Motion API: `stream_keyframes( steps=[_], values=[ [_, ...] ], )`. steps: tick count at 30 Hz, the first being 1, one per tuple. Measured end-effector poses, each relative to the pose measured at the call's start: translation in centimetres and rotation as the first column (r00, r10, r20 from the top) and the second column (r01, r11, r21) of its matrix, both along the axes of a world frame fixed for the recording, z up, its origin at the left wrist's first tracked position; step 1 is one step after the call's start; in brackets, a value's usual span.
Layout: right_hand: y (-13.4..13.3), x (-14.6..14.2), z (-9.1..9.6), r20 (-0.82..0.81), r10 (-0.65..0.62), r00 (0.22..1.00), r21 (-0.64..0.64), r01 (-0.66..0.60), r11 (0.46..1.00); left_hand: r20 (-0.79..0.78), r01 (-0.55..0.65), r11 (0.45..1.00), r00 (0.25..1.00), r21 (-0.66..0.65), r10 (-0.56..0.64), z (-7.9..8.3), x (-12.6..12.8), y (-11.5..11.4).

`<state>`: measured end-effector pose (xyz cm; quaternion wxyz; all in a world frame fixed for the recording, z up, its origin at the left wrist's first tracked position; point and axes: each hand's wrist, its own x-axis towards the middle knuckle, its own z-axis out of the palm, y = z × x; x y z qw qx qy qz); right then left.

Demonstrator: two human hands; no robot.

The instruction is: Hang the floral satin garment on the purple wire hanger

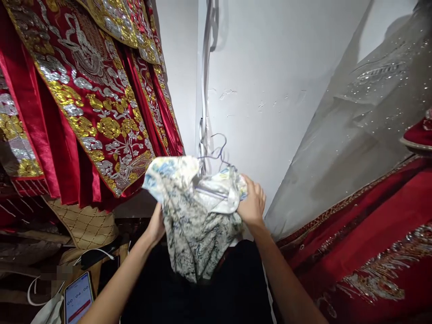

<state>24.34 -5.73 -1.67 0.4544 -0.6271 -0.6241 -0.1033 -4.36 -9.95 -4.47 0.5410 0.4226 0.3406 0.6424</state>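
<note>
A short patterned blouse [199, 229], grey-green on the body with pale blue and yellow at the shoulders, is spread in front of me. A thin wire hanger [220, 155] sits in its neck opening, its hook pointing up. My right hand [253, 200] grips the blouse at the right shoulder, fingers curled at the cloth edge. At the left side, under the sleeve, my left hand [157, 227] holds the blouse; its fingers are mostly hidden behind the fabric.
Red costumes with gold and silver embroidery [108, 121] hang at left. A sheer sparkly fabric [324, 148] and a red embroidered garment [371, 243] are at right. White straps [204, 81] hang along the wall [270, 67]. A phone [78, 297] showing a timer lies lower left, near a white cable [101, 252].
</note>
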Motion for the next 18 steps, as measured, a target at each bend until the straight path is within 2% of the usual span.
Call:
stream_keyframes(
  steps=[2, 4, 6, 8, 10, 11, 12, 13, 14, 15, 16, 17, 18],
  values=[
    [0.7, 0.0, 2.2, 0.028, 0.009, 1.000, 0.008, -0.009, 1.000, -0.043, -0.065, 0.995, 0.997, -0.070, 0.062, -1.6, 0.6, -0.3],
    [0.7, -0.6, 4.1, 0.099, 0.119, 0.988, 0.006, -0.120, 0.993, -0.115, -0.181, 0.980, 0.979, -0.081, 0.171, -3.1, 1.6, -0.6],
    [-0.2, -1.3, 4.5, 0.162, 0.240, 0.957, 0.014, -0.245, 0.969, -0.140, -0.263, 0.961, 0.958, -0.084, 0.250, -4.8, 2.5, -1.1],
    [-1.8, -1.9, 3.0, 0.108, 0.289, 0.951, 0.075, -0.297, 0.952, -0.111, -0.282, 0.947, 0.957, -0.153, 0.267, -6.6, 3.1, -1.9],
    [-3.7, -2.9, -0.2, -0.123, 0.282, 0.952, 0.154, -0.262, 0.953, -0.070, -0.258, 0.933, 0.966, -0.250, 0.248, -8.1, 3.4, -2.9],
    [-4.7, -3.7, -2.2, -0.295, 0.268, 0.917, 0.174, -0.224, 0.959, -0.054, -0.246, 0.928, 0.969, -0.278, 0.241, -8.7, 3.6, -3.4],
    [-5.6, -4.6, -4.2, -0.434, 0.265, 0.861, 0.142, -0.225, 0.964, -0.040, -0.233, 0.929, 0.972, -0.288, 0.232, -9.1, 3.7, -3.9],
    [-6.3, -5.8, -6.0, -0.556, 0.267, 0.787, 0.061, -0.282, 0.957, -0.031, -0.216, 0.934, 0.976, -0.285, 0.216, -9.3, 3.9, -4.4],
    [-7.0, -7.0, -7.6, -0.656, 0.296, 0.695, -0.027, -0.413, 0.910, -0.027, -0.195, 0.940, 0.980, -0.278, 0.195, -9.3, 4.1, -4.7],
    [-7.4, -8.2, -8.8, -0.718, 0.340, 0.608, -0.103, -0.576, 0.811, -0.028, -0.172, 0.947, 0.985, -0.272, 0.171, -9.2, 4.3, -5.0],
    [-7.8, -9.3, -9.6, -0.752, 0.372, 0.544, -0.133, -0.678, 0.723, -0.030, -0.149, 0.952, 0.989, -0.268, 0.146, -9.0, 4.4, -5.2],
    [-7.9, -10.2, -10.0, -0.770, 0.396, 0.500, -0.145, -0.742, 0.654, -0.033, -0.122, 0.957, 0.993, -0.265, 0.118, -8.8, 4.5, -5.3],
    [-8.0, -10.7, -10.1, -0.774, 0.414, 0.479, -0.142, -0.768, 0.624, -0.039, -0.095, 0.961, 0.995, -0.260, 0.088, -8.6, 4.5, -5.4]
  ],
)
